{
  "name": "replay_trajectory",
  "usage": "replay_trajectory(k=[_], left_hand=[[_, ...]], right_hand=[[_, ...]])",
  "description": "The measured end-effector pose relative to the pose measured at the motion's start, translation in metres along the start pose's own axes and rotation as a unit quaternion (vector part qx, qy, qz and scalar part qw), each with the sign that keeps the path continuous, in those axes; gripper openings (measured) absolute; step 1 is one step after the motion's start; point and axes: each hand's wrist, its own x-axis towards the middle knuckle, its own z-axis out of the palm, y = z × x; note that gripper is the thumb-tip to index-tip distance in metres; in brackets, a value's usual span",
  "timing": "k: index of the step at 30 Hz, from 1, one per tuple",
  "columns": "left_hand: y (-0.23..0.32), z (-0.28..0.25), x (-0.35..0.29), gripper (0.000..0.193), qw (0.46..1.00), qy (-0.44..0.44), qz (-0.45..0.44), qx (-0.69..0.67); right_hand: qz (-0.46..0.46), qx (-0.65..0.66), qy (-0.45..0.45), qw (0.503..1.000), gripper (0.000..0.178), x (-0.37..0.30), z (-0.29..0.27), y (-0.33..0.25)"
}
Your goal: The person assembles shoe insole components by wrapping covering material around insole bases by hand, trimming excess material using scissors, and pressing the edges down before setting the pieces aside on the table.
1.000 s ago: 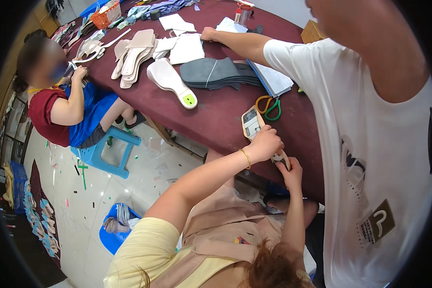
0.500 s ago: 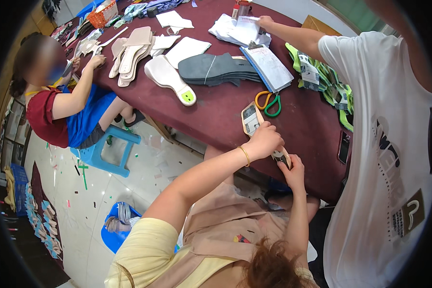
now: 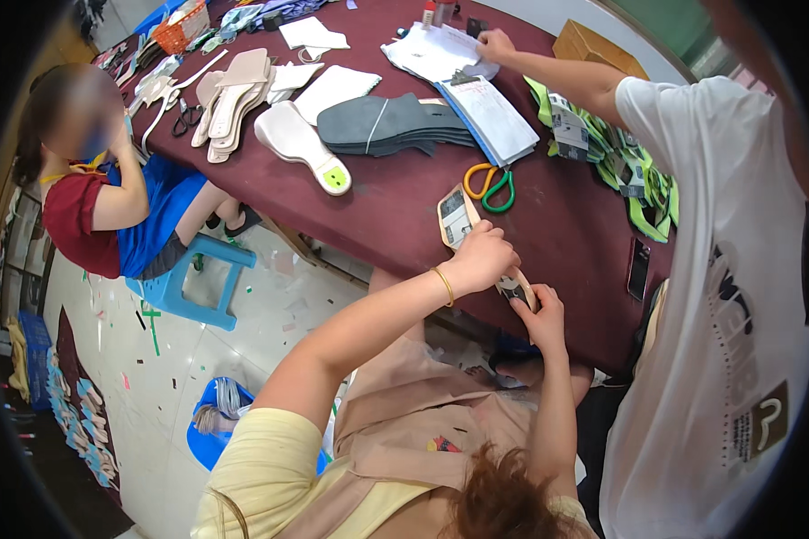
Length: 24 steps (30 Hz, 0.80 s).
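Clock read from the left hand (image 3: pixel 484 258). The pale sole-shaped piece (image 3: pixel 456 216) with dark and white patches sits over the near side of the maroon table (image 3: pixel 395 229), its broad end toward 11 o'clock, narrow end toward 4 o'clock; looks like one piece, though the left hand covers its middle. Left fingers are bent over that middle, tips hidden, so can't tell if they grasp or only press. Right hand (image 3: pixel 541 319), at 4 o'clock, pinches the narrow end, thumb on top. Main risk, my judgement: slip or twist. If the right pinch loosens while the left pushes, the piece could swing or skid toward the near edge and drop. Uneven pressure from the two hands could bend it or shift the patches, and the covered middle would hide that. Scissors (image 3: pixel 489 187) with orange and green handles lie at 12 o'clock, right beside the broad end; a sudden jerk that way could knock them into the clipboard (image 3: pixel 494 121) beyond. Co-worker's hand (image 3: pixel 494 45) is at the papers farther along 12 o'clock; a careless sweep could drag them. Dark phone (image 3: pixel 638 269) at 3 o'clock, less exposed.
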Motion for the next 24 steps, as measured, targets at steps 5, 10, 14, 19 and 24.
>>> replay_trajectory(k=[5, 10, 14, 19, 24], left_hand=[[0.019, -0.016, 0.003, 0.012, 0.994, -0.051, -0.046, 0.084], [0.005, -0.002, 0.015, 0.015, 0.997, -0.063, -0.002, 0.034], [0.003, -0.005, 0.019, 0.019, 0.997, -0.081, 0.003, -0.003], [0.001, -0.002, 0.026, 0.020, 0.996, -0.081, -0.011, -0.027], [0.002, -0.004, 0.027, 0.018, 0.997, -0.077, 0.012, -0.028]], right_hand=[[0.031, 0.008, -0.013, 0.999, 0.027, 0.007, -0.007, -0.011], [0.038, 0.017, -0.067, 0.997, 0.026, 0.021, -0.007, -0.002], [0.024, 0.008, -0.088, 0.996, 0.030, 0.028, -0.011, 0.003], [0.004, 0.134, -0.121, 0.984, 0.040, 0.033, -0.028, 0.013], [0.082, 0.257, -0.076, 0.960, 0.019, 0.034, -0.026, 0.038]])
